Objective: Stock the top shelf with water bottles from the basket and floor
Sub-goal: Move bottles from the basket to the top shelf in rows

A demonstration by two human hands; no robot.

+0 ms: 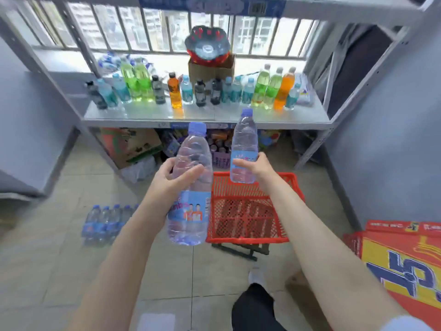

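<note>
Both our hands grip upright water bottles mid-frame: left hand [173, 179] wraps the near bottle [191, 187], right hand [254, 164] the far bottle [244, 149].

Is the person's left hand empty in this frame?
No, the left hand grips a clear, blue-capped water bottle around its upper body, holding it roughly upright.

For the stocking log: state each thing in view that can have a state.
left hand, grips the near water bottle, capped, upright
right hand, grips the far water bottle at its label, capped, upright
red basket, on a dark stand, no bottles seen inside
floor water bottles, capped, standing together
shelf, carries a row of drink bottles
</note>
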